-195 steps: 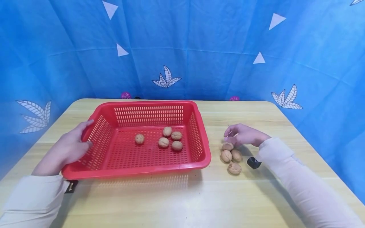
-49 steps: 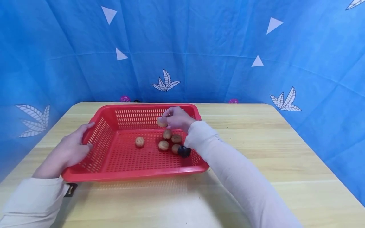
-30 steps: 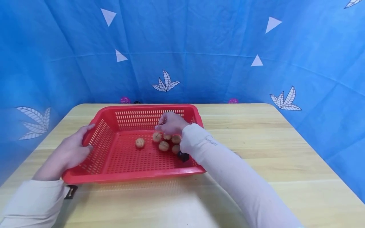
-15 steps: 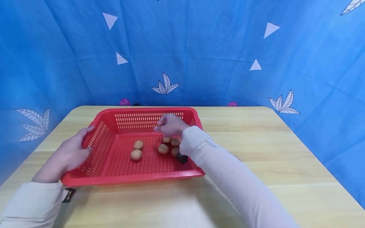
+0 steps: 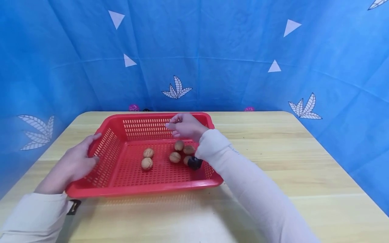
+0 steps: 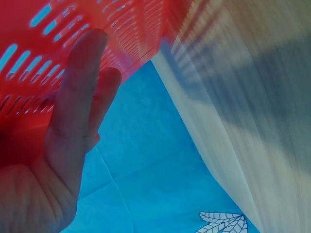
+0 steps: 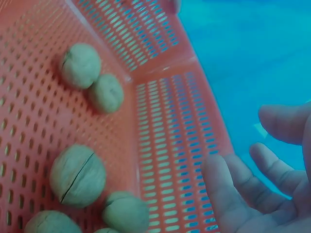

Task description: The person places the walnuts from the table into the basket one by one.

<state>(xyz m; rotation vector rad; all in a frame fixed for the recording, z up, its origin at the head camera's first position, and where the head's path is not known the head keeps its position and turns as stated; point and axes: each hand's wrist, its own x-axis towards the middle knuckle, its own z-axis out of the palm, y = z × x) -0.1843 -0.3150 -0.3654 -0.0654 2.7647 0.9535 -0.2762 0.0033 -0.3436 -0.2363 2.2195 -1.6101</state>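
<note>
A red plastic basket [image 5: 146,190] with slotted walls stands on the table, several walnuts on its floor. Two walnuts, the nearer one [image 5: 147,164] in front, sit together left of centre; the others [image 5: 175,157] cluster on the right, one partly hidden behind the black wrist camera. My left hand [image 5: 74,162] holds the basket's left rim, thumb on the inner side, fingers [image 6: 73,97] extended along the outside wall. Over the basket's back right part is my right hand [image 5: 186,126], holding nothing. In the right wrist view its fingers [image 7: 218,184] and thumb are relaxed and apart.
The pale wooden table [image 5: 273,141] extends to the right of the basket and in front of it. My right sleeve [image 5: 249,182] crosses the basket's right rim. A blue patterned curtain [image 5: 228,67] hangs behind the table.
My right hand came from the walnuts on the table at right, released a walnut into the basket and rose slightly. That walnut rolled left beside another. My left hand stayed on the rim.
</note>
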